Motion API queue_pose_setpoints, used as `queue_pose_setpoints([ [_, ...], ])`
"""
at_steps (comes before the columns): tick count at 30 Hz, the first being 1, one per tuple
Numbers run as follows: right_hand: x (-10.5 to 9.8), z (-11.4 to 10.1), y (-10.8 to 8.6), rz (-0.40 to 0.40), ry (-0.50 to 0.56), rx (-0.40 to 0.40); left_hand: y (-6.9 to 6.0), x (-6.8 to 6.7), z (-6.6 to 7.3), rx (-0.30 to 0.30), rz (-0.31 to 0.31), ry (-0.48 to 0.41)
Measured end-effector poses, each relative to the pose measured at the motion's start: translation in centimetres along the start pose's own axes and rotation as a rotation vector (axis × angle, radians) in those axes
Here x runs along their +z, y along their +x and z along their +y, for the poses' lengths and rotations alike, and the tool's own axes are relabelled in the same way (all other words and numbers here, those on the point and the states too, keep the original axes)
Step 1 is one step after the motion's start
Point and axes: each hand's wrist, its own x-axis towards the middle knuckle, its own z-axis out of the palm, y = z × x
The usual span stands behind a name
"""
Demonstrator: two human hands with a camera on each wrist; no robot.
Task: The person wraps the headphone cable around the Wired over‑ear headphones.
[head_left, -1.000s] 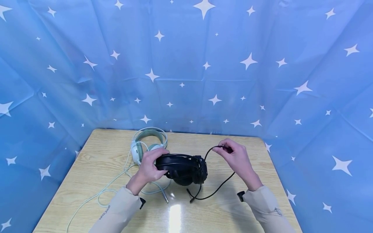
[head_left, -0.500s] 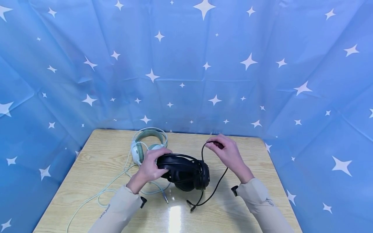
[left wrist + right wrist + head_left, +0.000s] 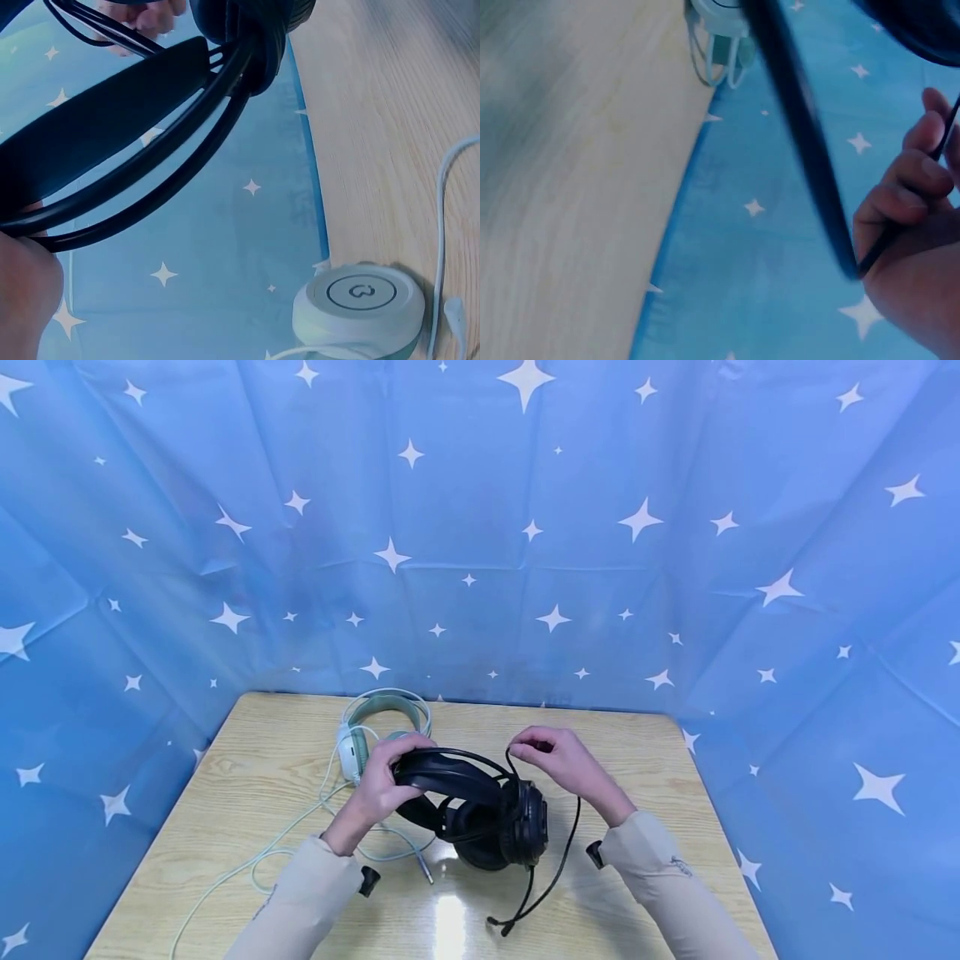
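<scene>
In the head view, black over-ear headphones [image 3: 525, 831] are held up over the middle of the table. My left hand [image 3: 377, 787] grips them by the headband [image 3: 97, 127], thumb and fingers on either side. To the right of the earcups, my right hand [image 3: 562, 767] pinches the black cable [image 3: 567, 847] with curled fingers. The cable runs through those fingers [image 3: 911, 176] in the right wrist view. From the hand it hangs down, and its split plug ends [image 3: 506, 925] lie near the table's front. The far earcup is partly hidden behind the headband.
Pale mint-and-white headphones [image 3: 350, 752] lie at the back left, partly behind my left hand. Their thin pale cable [image 3: 247, 862] loops over the left side of the wooden table [image 3: 660, 760]. A blue star-patterned curtain [image 3: 480, 527] surrounds the back and sides.
My right hand has moved left and closer to the earcups, still pinching the cable. The headphones have tilted, right earcup lower and nearer. The plug ends have shifted slightly toward the front.
</scene>
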Motion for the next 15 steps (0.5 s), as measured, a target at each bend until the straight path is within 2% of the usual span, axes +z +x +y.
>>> queue_pose_setpoints([
  [2, 0.3, 0.5, -0.1, -0.027, 0.041, 0.003, -0.1, -0.1, 0.1, -0.021, 0.046, -0.065],
  [7, 1.0, 1.9, -0.8, -0.060, 0.189, 0.069, -0.1, -0.5, 0.3, -0.070, 0.156, -0.289],
  [13, 1.7, 3.8, -1.8, -0.111, 0.359, 0.122, 0.4, -0.7, 0.3, -0.035, 0.186, -0.571],
  [15, 1.9, 4.3, -2.2, -0.122, 0.386, 0.117, 0.6, -0.6, 0.3, -0.027, 0.192, -0.654],
])
